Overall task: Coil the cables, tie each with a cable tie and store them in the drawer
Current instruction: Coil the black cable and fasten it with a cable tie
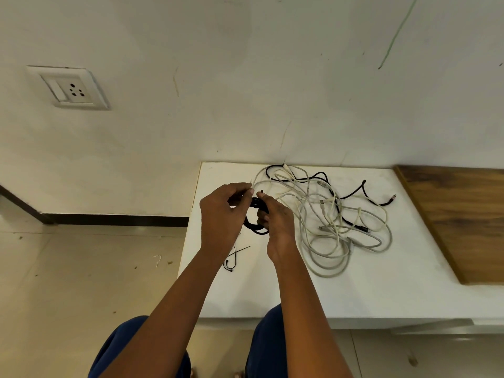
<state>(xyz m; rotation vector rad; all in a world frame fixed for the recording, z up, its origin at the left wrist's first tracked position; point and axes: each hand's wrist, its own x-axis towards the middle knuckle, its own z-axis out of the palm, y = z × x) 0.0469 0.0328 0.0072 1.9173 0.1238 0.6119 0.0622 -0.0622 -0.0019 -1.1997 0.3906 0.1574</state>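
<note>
**Binding a black coil above the white bench**

Holding a coiled black cable (255,214) between both hands, you work just above the left end of the white bench (409,282). Your right hand (275,216) curls its fingers round the right side of the coil and grips it, thumb up near a small black cable tie (261,191) that sticks up at the top of the loops. Your left hand (222,211) pinches the thin tail of that tie between thumb and fingertips, its pointed end showing just above the knuckles. Whether the tie is already locked cannot be told at this size.

Just to the right of your hands, a loose tangle of white cables (327,222) sprawls across the bench, with a second black cable (351,195) threaded through it and trailing out toward a wooden panel (463,214) at the right. Spare cable ties (234,257) lie on the bench below your left wrist, near its left edge. A wall socket (69,87) sits on the pale wall to the left, well apart from the work. Your knees in blue trousers (268,336) meet the bench's front edge.
</note>
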